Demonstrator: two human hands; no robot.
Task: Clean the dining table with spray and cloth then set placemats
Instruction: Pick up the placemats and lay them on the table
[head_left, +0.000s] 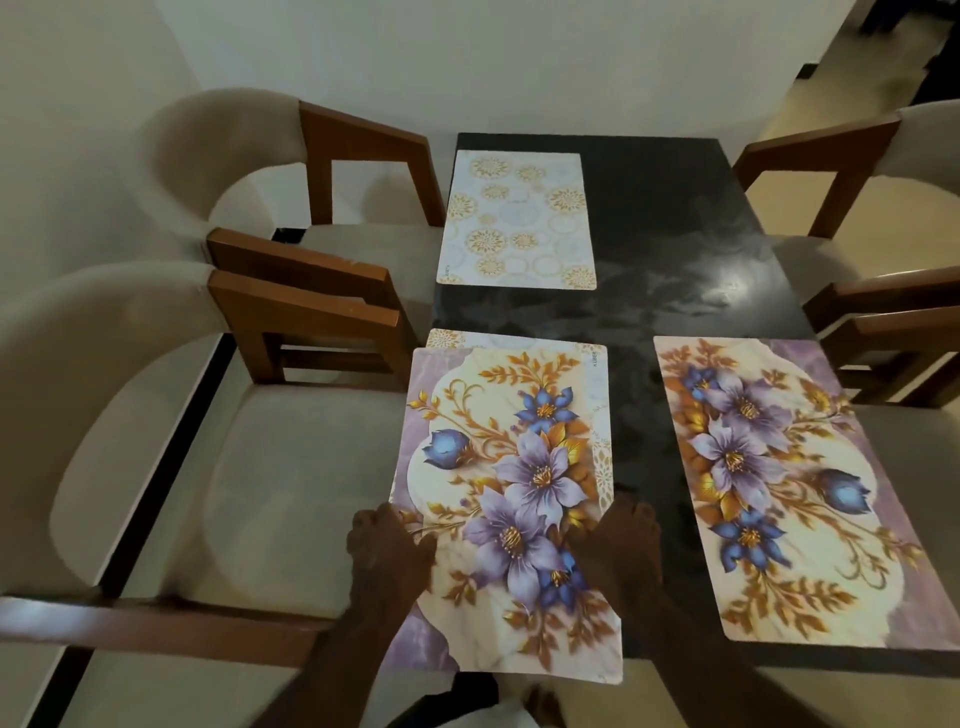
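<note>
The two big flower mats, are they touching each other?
Apart. The head view shows a strip of dark table between the left flower mat and the right flower mat.

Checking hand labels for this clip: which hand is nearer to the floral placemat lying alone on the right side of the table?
Right. The right hand rests on the near-left floral mat's right edge, facing the right floral placemat across a dark strip of table. The left hand grips the far edge.

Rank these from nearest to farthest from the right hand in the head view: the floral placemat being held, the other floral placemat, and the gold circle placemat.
From the right hand:
1. Held floral placemat, under it, near left.
2. Other floral placemat, near right.
3. Gold circle placemat, far left.
</note>
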